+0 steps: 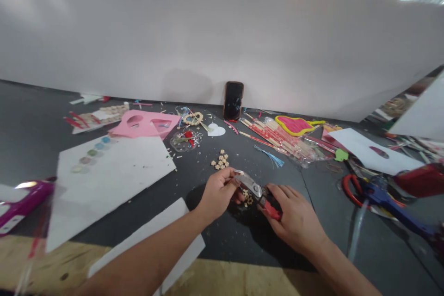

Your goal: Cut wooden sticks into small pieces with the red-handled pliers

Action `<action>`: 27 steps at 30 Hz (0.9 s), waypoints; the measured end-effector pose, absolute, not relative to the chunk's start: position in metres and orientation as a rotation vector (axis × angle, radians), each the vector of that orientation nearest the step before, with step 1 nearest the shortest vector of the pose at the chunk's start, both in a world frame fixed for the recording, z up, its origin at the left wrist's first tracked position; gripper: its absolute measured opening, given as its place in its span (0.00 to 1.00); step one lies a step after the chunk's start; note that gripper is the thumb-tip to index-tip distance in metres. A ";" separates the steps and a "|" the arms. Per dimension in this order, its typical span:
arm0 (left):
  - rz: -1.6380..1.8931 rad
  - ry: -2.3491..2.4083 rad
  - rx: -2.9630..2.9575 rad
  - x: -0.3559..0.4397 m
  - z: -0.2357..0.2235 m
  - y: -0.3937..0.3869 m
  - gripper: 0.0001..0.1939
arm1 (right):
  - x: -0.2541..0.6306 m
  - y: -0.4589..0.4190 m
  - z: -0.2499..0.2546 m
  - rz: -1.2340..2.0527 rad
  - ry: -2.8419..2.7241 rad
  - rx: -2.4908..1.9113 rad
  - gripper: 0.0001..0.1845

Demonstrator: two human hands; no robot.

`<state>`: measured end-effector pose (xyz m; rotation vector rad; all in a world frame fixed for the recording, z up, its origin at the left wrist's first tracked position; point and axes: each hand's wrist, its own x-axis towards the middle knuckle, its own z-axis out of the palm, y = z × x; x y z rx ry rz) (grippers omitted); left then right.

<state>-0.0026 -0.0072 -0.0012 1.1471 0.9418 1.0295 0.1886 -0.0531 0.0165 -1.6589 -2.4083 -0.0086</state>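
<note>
My right hand (294, 215) is wrapped round the red handles of a pair of pruning shears (255, 188), whose metal jaws point left. At the tip of those jaws, my left hand (220, 193) is closed in a pinch. What sits between its fingertips is too small to make out, though something pale shows there. Just beyond the left fingers lies a small heap of wooden flower-shaped pieces (220, 160). Another cluster of small wooden pieces (247, 198) shows on the dark table below the shears, partly hidden by the jaws and hands.
A phone (233, 100) leans on the white partition (215, 37). Left are white sheets (114, 180), pink cut paper (145, 122) and a purple tool (24, 201). Right lie wrapped sticks (277, 138), a blue tassel (272, 156), red-handled scissors (350, 187) and a blue glue gun (385, 194).
</note>
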 end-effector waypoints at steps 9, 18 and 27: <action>1.073 0.955 1.119 -0.003 -0.002 -0.006 0.09 | 0.188 -0.048 0.013 -0.028 -2.369 -1.678 0.22; 1.049 0.951 1.150 -0.003 0.000 -0.006 0.06 | 0.189 -0.050 0.011 -0.053 -2.412 -1.627 0.30; 1.020 0.945 1.134 -0.002 0.000 -0.007 0.06 | 0.189 -0.049 0.015 -0.019 -2.454 -1.623 0.27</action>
